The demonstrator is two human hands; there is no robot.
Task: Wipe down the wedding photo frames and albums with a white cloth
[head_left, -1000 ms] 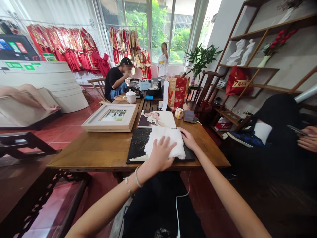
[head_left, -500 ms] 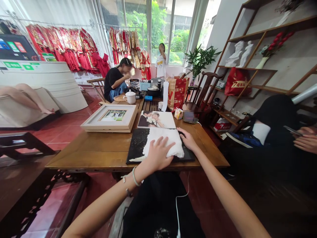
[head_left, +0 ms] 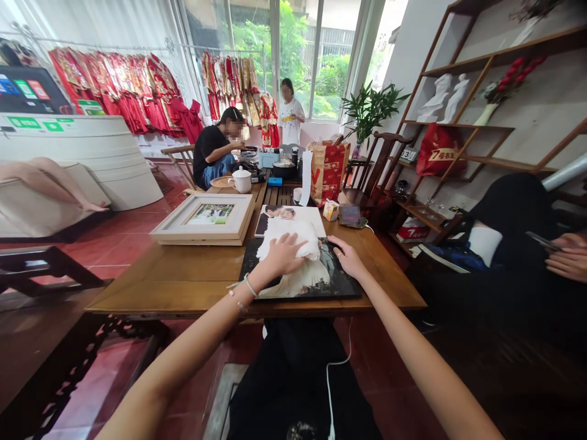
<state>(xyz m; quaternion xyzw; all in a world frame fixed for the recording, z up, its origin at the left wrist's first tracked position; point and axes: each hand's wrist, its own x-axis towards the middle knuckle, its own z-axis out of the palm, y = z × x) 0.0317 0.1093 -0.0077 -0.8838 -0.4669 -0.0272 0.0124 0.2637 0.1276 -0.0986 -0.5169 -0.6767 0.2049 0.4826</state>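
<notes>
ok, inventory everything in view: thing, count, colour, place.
table: 1, brown, centre
cloth: 1, white, under left hand
printed panel: 1, mostly dark, near table edge
photo print: 1, pale, beyond panel
picture frame: at least 1, pale, table left
lidded cup: 1, white, behind frame
paper bag: 1, red-tan, right, beyond print
garments: many, mostly red, back left
plant: 1, green, by window
statuettes: 2, white, shelving
other people: at least 3, black or white clothing, back and right
left hand: 1, bare, on cloth
right hand: 1, bare, at panel's edge

Rumpled white cloth (head_left: 296, 227) over the far edge of a flat, dark photo panel (head_left: 302, 280)
</notes>
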